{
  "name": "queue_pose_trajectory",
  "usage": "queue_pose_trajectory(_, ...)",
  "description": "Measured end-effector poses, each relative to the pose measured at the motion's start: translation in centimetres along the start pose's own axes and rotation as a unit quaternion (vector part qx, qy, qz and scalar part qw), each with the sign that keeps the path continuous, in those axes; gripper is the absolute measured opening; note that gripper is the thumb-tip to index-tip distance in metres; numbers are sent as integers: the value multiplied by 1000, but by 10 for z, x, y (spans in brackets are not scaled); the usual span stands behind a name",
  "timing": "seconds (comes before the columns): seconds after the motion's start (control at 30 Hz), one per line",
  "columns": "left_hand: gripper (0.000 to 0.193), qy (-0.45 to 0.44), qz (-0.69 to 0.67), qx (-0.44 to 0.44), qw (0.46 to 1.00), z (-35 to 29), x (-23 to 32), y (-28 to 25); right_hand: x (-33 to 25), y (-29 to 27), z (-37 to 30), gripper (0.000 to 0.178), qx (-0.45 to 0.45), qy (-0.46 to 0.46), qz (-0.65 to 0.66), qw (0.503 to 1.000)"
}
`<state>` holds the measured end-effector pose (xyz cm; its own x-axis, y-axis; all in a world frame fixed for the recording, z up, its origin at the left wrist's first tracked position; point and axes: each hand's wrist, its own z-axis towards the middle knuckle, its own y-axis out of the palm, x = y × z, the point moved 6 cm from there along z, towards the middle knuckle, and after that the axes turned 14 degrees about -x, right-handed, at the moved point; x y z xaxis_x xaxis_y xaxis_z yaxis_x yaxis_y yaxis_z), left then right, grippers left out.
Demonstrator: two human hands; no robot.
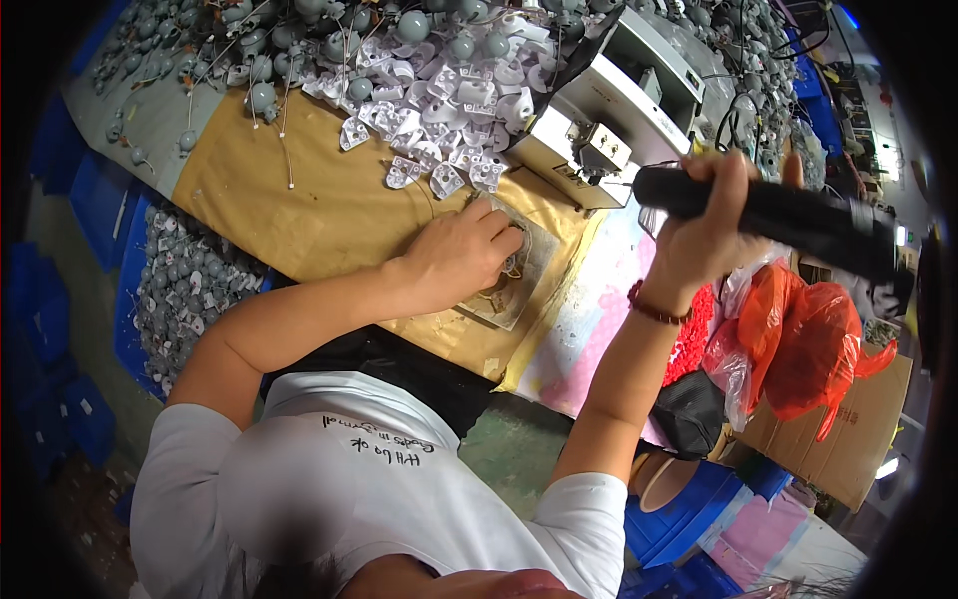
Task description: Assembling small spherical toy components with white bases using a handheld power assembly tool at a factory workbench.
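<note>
My right hand (704, 225) is wrapped round a black electric screwdriver (788, 212), raised on the right and blurred at its rear end. Its thin bit points left, at the front of a white screw feeder box (589, 160). My left hand (464, 255) is closed over a flat, worn work plate (519, 290) on the table, its fingers curled down. What they hold is mostly hidden; a small greyish part shows by the fingertips. White plastic brackets (439, 120) lie heaped just beyond that hand.
Grey ball-shaped parts with wires (261, 97) are piled along the far side of the brown-covered table (289, 200). A blue bin (128, 309) of similar parts stands at the left. Red plastic bags (813, 339) and a cardboard box (858, 429) are at the right.
</note>
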<state>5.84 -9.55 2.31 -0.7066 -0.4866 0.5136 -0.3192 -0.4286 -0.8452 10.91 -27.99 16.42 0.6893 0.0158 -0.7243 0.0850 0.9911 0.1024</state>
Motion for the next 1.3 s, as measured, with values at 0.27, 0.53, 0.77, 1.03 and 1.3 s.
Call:
queue_pose_trajectory(0.27, 30, -3, -12, -20, 1000, 0, -1, 3, 64, 13, 21, 57, -58, 139, -81, 985)
queue_pose_trajectory(0.53, 27, 31, -14, 45, 998, -3, -1, -4, 23, 47, -54, 78, -78, 208, 9, 975)
queue_pose_trajectory(0.77, 25, -3, -51, 4, 999, 1, -1, -6, 15, 54, -83, 85, -94, 174, 4, 980)
queue_pose_trajectory(1.03, 22, -9, -71, -15, 997, 1, -2, -6, 10, 58, -90, 89, -124, 139, 5, 983)
queue_pose_trajectory(1.3, 23, 2, -64, 9, 998, 1, -2, -6, 13, 55, -92, 89, -142, 129, 3, 981)
